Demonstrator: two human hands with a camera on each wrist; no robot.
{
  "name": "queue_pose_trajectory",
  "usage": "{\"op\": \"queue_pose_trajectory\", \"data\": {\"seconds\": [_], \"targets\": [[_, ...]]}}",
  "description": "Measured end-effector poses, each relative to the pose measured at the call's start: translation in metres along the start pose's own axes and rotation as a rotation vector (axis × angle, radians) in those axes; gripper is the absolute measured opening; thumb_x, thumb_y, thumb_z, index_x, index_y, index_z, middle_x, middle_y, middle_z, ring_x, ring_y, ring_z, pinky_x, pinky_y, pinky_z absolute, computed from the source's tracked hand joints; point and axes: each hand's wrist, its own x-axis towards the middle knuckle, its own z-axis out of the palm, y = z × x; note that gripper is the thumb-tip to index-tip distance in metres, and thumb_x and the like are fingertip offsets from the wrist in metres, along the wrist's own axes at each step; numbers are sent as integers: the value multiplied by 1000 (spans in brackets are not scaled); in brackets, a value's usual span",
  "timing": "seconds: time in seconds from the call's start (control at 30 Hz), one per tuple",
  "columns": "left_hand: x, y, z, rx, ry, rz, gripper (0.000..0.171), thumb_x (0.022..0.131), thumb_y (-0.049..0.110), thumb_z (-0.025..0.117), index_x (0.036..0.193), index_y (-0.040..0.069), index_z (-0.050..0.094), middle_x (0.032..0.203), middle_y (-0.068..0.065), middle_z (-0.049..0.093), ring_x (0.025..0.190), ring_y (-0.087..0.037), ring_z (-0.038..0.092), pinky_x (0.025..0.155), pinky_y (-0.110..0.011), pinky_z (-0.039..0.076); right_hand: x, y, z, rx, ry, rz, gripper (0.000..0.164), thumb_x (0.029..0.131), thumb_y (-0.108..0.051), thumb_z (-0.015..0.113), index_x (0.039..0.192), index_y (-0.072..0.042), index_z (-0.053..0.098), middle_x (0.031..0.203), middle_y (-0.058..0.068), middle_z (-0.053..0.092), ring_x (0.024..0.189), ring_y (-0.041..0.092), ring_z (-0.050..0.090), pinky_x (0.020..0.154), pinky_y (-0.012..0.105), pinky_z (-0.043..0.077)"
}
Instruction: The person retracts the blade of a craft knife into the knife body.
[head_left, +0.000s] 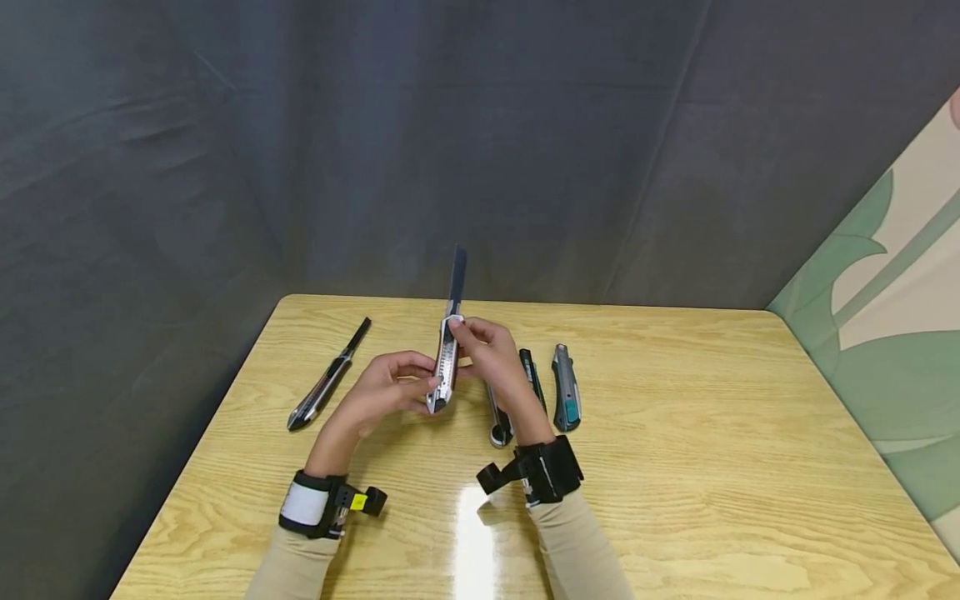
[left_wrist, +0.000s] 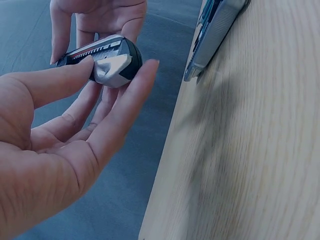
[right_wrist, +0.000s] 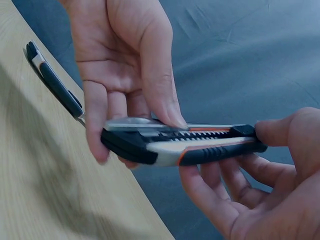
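Note:
A utility knife (head_left: 447, 367) with a silver body, black and orange trim and its dark blade (head_left: 457, 279) extended is held up over the table, blade pointing away. My left hand (head_left: 390, 385) pinches its rear end between thumb and fingers. Higher on the body, my right hand (head_left: 489, 357) grips it, the thumb on the black slider (right_wrist: 242, 131) in the right wrist view. From the left wrist view, the knife's silver and black butt end (left_wrist: 116, 70) faces the camera. The blade is hidden in both wrist views.
Left on the wooden table (head_left: 712, 450) lies another utility knife (head_left: 322, 390), its dark blade out. Right of the hands lie a grey and teal cutter (head_left: 567, 392), a black and green cutter (head_left: 529, 367) and a slim cutter (head_left: 499, 429), partly behind the right arm. A dark curtain (head_left: 487, 150) hangs behind.

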Motion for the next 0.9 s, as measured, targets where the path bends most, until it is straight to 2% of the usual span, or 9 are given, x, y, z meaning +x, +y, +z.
{"op": "queue_pose_trajectory", "data": {"seconds": [0.1, 0.23, 0.43, 0.63, 0.73, 0.9], "targets": [[0, -1, 0, -1, 18, -4, 26, 85, 6, 68, 108, -5, 61, 101, -19, 59, 80, -34, 64, 72, -53, 60, 1, 1, 3, 1, 28, -16, 36, 94, -34, 57, 109, -2, 65, 100, 20, 62, 89, 31, 62, 73, 48, 61], [0, 0, 0, -5, 35, -6, 26, 84, 6, 70, 106, -5, 62, 101, -20, 60, 80, -34, 64, 72, -53, 60, 6, 12, 6, 15, 84, -65, 36, 90, -38, 62, 105, -6, 67, 92, 15, 64, 83, 26, 63, 64, 42, 63], [0, 3, 0, 2, 34, 9, 29, 82, 11, 72, 106, -4, 64, 106, -23, 61, 81, -34, 64, 68, -46, 62, 6, 12, 10, 35, 153, -97, 28, 92, -32, 60, 100, -6, 67, 81, 7, 61, 74, 19, 60, 58, 42, 62], [-1, 3, 0, 1, 32, 14, 30, 81, 9, 73, 105, -6, 63, 101, -24, 60, 78, -35, 64, 71, -55, 60, 4, 10, 8, 31, 139, -85, 24, 93, -27, 60, 101, -5, 67, 81, 6, 62, 74, 19, 61, 53, 34, 60], [-1, 3, 0, -7, 30, 11, 30, 81, 9, 73, 105, -6, 63, 100, -22, 61, 79, -35, 64, 75, -61, 57, 4, 9, 7, 34, 109, -97, 23, 93, -25, 60, 101, -4, 66, 83, 9, 62, 75, 20, 61, 56, 37, 62], [0, 2, -1, -4, 34, 4, 31, 80, 9, 74, 105, -5, 62, 99, -21, 61, 82, -34, 63, 76, -62, 56, 3, 9, 6, 26, 60, -112, 23, 92, -24, 61, 104, -4, 66, 87, 12, 60, 77, 24, 62, 61, 39, 63]]}}
